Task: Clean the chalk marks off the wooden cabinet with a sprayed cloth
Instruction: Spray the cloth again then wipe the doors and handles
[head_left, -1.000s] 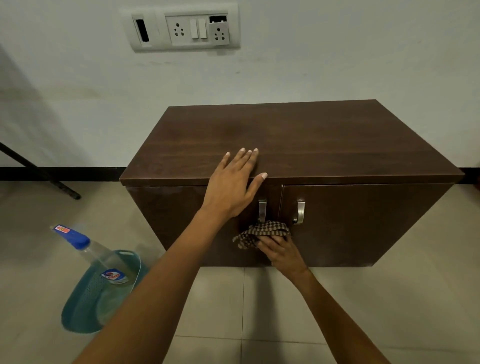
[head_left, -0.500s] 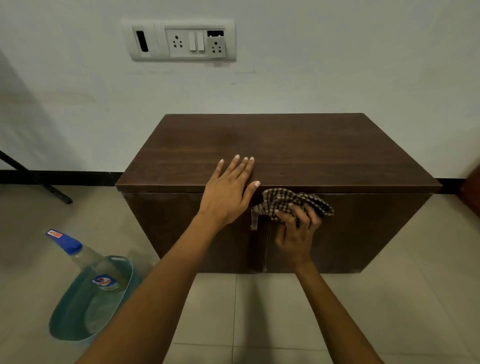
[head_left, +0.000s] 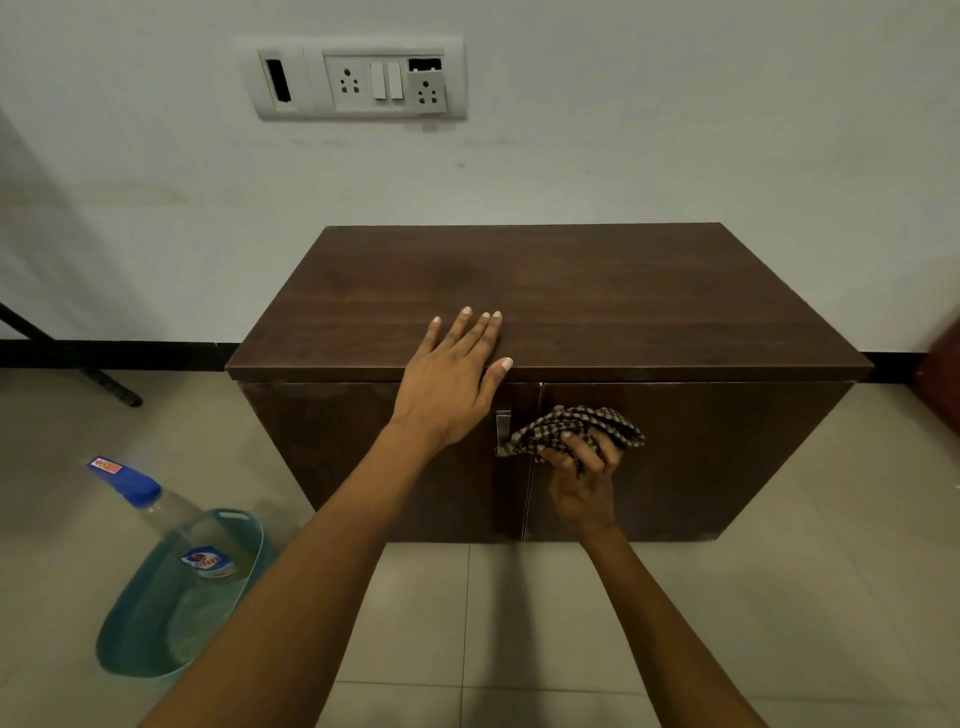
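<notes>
A dark brown wooden cabinet (head_left: 597, 296) with two front doors stands against the wall. My left hand (head_left: 452, 384) lies flat and open on the front edge of its top. My right hand (head_left: 584, 478) grips a bunched brown checked cloth (head_left: 576, 426) and presses it against the upper part of the right door, just right of the left door's metal handle (head_left: 502, 431). The right door's handle is hidden behind the cloth. I can make out no chalk marks on the dark wood.
A clear spray bottle (head_left: 156, 509) with a blue cap leans in a teal plastic basket (head_left: 156, 639) on the tiled floor at the left. A socket and switch panel (head_left: 358, 78) is on the wall above. A black bar (head_left: 72, 364) slants at far left.
My right hand moved the cloth from below the handles up to the top of the right door, then slightly down. My left hand stayed on the top.
</notes>
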